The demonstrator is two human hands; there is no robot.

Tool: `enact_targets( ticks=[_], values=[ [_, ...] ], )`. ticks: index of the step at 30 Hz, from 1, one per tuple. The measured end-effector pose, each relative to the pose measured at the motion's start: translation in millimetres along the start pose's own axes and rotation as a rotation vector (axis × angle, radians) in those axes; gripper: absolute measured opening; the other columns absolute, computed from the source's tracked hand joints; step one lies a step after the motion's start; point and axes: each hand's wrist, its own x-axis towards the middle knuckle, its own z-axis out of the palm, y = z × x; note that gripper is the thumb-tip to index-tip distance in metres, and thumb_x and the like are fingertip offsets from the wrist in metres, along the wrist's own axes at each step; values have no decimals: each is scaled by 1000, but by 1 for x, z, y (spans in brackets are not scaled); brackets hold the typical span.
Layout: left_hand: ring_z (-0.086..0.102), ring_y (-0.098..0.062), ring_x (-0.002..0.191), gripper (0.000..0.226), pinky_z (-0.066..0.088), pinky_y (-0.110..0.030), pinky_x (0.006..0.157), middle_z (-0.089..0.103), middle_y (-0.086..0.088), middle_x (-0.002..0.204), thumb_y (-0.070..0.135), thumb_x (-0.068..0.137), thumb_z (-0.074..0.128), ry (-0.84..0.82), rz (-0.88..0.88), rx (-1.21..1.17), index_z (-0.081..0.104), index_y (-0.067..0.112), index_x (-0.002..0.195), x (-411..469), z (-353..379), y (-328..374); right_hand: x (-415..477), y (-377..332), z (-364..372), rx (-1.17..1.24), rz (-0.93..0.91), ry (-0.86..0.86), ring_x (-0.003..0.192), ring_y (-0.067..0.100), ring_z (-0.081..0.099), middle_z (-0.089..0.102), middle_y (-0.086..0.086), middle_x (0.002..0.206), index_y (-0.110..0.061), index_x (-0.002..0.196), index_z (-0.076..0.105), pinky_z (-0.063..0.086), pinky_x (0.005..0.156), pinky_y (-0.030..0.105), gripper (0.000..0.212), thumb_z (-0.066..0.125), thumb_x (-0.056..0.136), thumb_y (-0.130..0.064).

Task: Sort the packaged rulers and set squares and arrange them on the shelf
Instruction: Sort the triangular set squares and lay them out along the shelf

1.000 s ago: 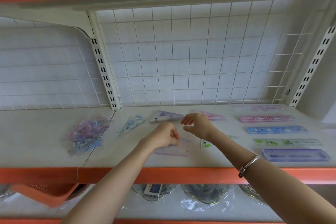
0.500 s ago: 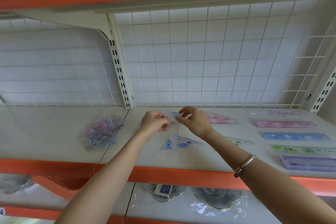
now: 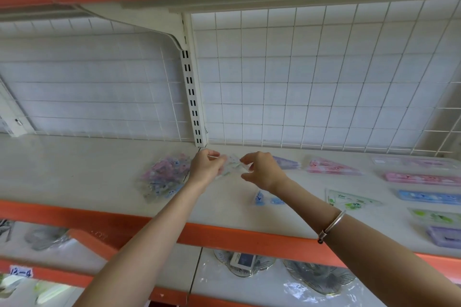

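The shelf (image 3: 87, 177) looks matt, smooth and painted. Set-square packets (image 3: 331, 166) are glossy clear plastic. The bracelet (image 3: 331, 227) is shiny metal.

A shop: orange-edged display shelf (image 3: 224, 234), wire-grid back panel (image 3: 311, 82), packaged stationery.

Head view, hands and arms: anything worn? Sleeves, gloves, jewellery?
No gloves, and no sleeves in view: both forearms are bare. The wrist behind the right hand carries a thin silver metal bangle with a coiled wire wrap at one end. The left hand and its wrist show nothing worn.
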Motion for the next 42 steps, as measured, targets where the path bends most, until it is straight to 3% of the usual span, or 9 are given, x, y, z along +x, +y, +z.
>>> enact_targets(
  ticks=[3, 6, 14, 26, 29, 33, 35, 38, 42],
  values=[
    [63, -21, 96, 27, 44, -24, 85, 68, -6, 103, 15, 84, 67, 74, 191, 375, 66, 6, 109, 9, -20, -2, 2, -3, 1, -71, -3, -36, 104, 17, 62, 63, 4, 123, -10, 126, 59, 43, 86, 18, 44, 68, 82, -11],
    [57, -18, 114, 30, 39, -23, 92, 65, -2, 122, 16, 86, 66, -40, 313, 633, 66, 12, 116, 21, -34, -3, 4, -4, 2, -107, -10, -64, 104, 15, 62, 63, 2, 123, -12, 125, 61, 39, 80, 13, 45, 70, 82, -11],
    [48, -24, 125, 66, 39, -32, 101, 49, -8, 139, 34, 82, 73, -371, 205, 822, 45, 14, 137, 41, -16, -1, 5, -2, 6, -102, -4, -93, 108, 17, 61, 64, 7, 122, -7, 125, 60, 43, 88, 15, 47, 71, 79, -2],
    [60, -25, 112, 62, 46, -27, 81, 59, -15, 125, 30, 75, 80, -364, 56, 1080, 54, -4, 120, 50, 12, 20, -4, 20, -8, -76, 88, -56, 105, 18, 61, 64, 8, 121, -11, 126, 57, 47, 93, 22, 51, 72, 79, -2],
    [61, -24, 111, 59, 47, -28, 88, 62, -13, 123, 36, 81, 75, -431, -27, 1142, 56, -3, 121, 55, 16, 24, -5, 22, -10, -68, 95, -48, 106, 18, 61, 63, 9, 121, -10, 126, 56, 47, 93, 22, 51, 72, 79, -2],
    [55, -18, 88, 52, 45, -28, 77, 56, -8, 79, 33, 87, 68, -454, -25, 1138, 57, -2, 124, 55, 15, 26, -5, 24, -12, -72, 81, -40, 106, 19, 61, 64, 9, 121, -10, 124, 57, 49, 95, 26, 48, 73, 79, -3],
    [57, -20, 92, 50, 43, -27, 72, 49, -6, 75, 28, 87, 68, -449, -19, 1099, 55, -3, 123, 56, 15, 22, -4, 26, -12, -67, 78, -35, 105, 19, 62, 64, 9, 120, -10, 123, 58, 49, 94, 26, 48, 74, 78, -4],
    [59, -21, 83, 18, 36, -22, 51, 44, -3, 68, 17, 84, 68, -364, 3, 980, 55, 5, 86, 58, 11, 9, -1, 26, -10, -55, 71, -29, 103, 18, 62, 65, 9, 119, -11, 124, 58, 50, 93, 25, 50, 75, 77, -4],
    [43, -17, 51, 30, 25, -20, 38, 41, -6, 57, 5, 81, 59, -292, -23, 794, 38, 7, 59, 59, -1, -8, 6, 20, -6, -62, 51, -47, 94, 13, 59, 65, 7, 115, -14, 124, 58, 50, 91, 25, 50, 75, 77, -6]
  ],
)
